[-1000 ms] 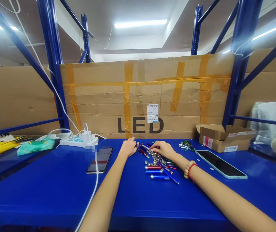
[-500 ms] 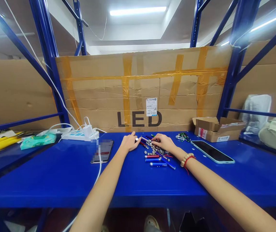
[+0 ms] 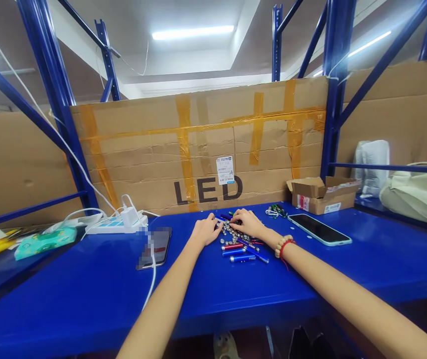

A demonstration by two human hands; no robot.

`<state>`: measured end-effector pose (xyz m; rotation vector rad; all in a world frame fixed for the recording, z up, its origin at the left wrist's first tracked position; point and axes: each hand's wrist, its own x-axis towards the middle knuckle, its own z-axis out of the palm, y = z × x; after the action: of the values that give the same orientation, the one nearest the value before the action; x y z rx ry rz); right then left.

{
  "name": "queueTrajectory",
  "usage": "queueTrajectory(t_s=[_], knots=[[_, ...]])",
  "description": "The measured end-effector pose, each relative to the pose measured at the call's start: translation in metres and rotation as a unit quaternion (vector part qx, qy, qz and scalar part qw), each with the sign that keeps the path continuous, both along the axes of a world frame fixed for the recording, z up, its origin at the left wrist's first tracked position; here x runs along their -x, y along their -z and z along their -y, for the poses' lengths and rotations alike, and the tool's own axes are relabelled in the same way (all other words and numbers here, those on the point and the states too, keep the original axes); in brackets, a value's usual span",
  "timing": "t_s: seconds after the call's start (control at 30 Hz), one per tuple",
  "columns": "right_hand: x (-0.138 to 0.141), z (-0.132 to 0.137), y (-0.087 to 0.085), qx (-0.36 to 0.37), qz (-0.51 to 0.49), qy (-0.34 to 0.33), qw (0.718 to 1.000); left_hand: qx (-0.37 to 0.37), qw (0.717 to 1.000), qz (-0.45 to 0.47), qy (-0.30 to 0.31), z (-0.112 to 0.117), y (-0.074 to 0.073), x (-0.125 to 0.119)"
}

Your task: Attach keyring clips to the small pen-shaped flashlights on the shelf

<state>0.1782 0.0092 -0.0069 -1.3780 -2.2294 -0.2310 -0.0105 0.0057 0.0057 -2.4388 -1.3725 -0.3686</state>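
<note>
My left hand (image 3: 206, 230) is at the left edge of a pile of small round silver button cells (image 3: 229, 236). Its fingers are curled in with thumb and forefinger close together; what lies between them is too small to make out. Over the far right side of the pile is my right hand (image 3: 248, 222), fingertips pinched down among the cells, their contents hidden. In front of the pile lie a red metal tube (image 3: 231, 247) and several blue tubes (image 3: 242, 259), shaped like penlights. More coloured tubes are partly covered behind the hands.
On the blue table (image 3: 273, 289), a phone (image 3: 161, 247) with a white cable lies left, another phone (image 3: 320, 229) right. Behind are a power strip (image 3: 104, 225), green carabiner-like clips (image 3: 278, 210) and an opened carton (image 3: 323, 195). A large cardboard sheet (image 3: 142, 169) closes the back.
The camera view has shifted and tilted slightly. My left hand has drawn in its fingers and turned toward the pile's edge; my right hand stays over the cells.
</note>
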Motion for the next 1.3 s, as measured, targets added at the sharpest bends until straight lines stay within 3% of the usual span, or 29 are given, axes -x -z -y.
queueTrajectory(t_s=[0.4, 0.67, 0.87, 1.07, 1.3], knots=[[0.008, 0.002, 0.000, 0.015, -0.025, -0.050, 0.998, 0.047, 0.999, -0.007, 0.006, 0.001, -0.001, 0.000], [0.012, 0.006, -0.004, -0.007, 0.044, 0.043, 0.998, 0.055, 0.998, -0.008, 0.008, -0.001, 0.002, 0.000], [0.011, 0.006, -0.004, 0.020, 0.030, 0.049, 0.998, 0.060, 0.998, -0.014, 0.007, -0.003, 0.002, 0.001], [0.013, 0.009, -0.007, 0.018, 0.002, 0.045, 0.999, 0.061, 0.998, -0.021, 0.007, -0.003, 0.001, 0.000], [0.012, 0.011, -0.011, -0.011, -0.044, 0.085, 0.995, 0.061, 0.998, -0.016, 0.007, -0.003, 0.001, -0.001]])
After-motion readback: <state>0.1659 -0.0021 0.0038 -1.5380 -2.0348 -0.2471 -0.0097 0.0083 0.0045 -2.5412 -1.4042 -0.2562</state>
